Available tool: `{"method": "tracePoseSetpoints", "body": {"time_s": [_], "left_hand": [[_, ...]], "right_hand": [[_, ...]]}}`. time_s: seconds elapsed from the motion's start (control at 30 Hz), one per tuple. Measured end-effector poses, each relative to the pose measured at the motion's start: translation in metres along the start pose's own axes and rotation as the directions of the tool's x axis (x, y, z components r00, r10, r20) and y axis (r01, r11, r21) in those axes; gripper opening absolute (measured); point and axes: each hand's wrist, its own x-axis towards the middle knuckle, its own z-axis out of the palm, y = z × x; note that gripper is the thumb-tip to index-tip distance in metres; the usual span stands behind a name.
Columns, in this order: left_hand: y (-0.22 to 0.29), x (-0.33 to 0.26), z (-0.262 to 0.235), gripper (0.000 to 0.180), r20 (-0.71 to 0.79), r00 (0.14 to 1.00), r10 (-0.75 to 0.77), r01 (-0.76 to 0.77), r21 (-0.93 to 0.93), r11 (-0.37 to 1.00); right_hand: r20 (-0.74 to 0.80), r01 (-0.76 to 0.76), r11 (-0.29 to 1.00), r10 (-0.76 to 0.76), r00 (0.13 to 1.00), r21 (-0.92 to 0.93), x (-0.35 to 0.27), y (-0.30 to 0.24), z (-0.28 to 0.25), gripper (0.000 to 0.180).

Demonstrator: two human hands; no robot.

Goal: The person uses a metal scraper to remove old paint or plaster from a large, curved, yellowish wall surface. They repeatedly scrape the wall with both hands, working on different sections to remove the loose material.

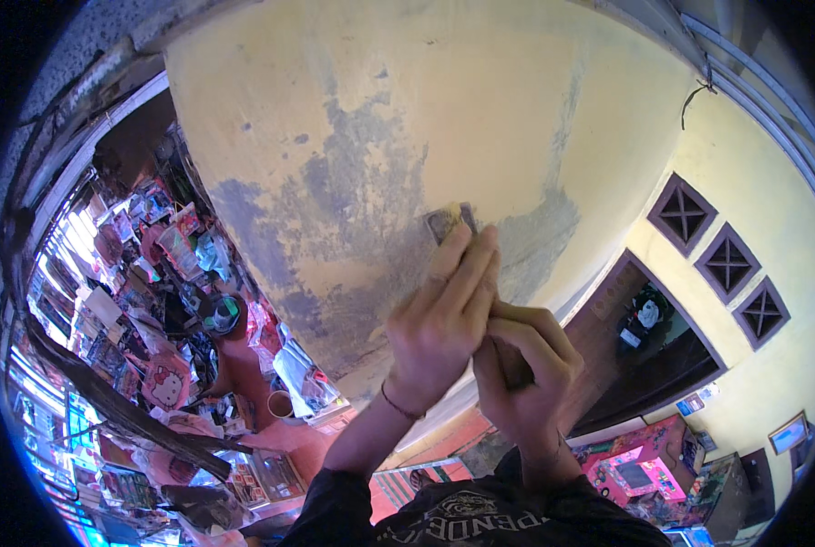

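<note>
Straight ahead is a pale yellow wall (490,109) with rough grey patches where its coating is gone. A flat scraper (448,220) lies against it, at the edge of a grey patch. My right hand (533,374) is closed, its curled fingers and thumb wrapped round the scraper's dark handle. Over the front of the tool, my left hand (439,333) grips it too, with long fingers held together and pressed toward the blade. Those fingers hide much of the blade, and a thin cord circles the left wrist.
Piled goods and bags (166,301) crowd the left, behind a wooden beam (107,392). A pail (281,404) stands near the wall's foot. To the right are a dark doorway (654,356), diamond-shaped vents (683,214) and a pink cabinet (640,465). A wire (693,102) dangles at upper right.
</note>
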Motion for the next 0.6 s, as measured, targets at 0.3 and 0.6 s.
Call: {"method": "tracePoseSetpoints", "body": {"time_s": [0.3, 0.6], "left_hand": [[-0.002, 0.002, -0.002, 0.025, 0.006, 1.0, 0.012, -0.012, 0.016, 1.0], [0.01, -0.003, 0.0, 0.025, 0.038, 0.999, -0.015, 0.013, 0.05, 0.999]], "right_hand": [[-0.021, -0.043, 0.999, 0.044, 0.999, 0.032, 0.004, -0.008, 0.0, 0.019], [-0.035, -0.037, 0.998, 0.039, 0.999, 0.046, -0.001, -0.003, -0.01, 0.019]]}}
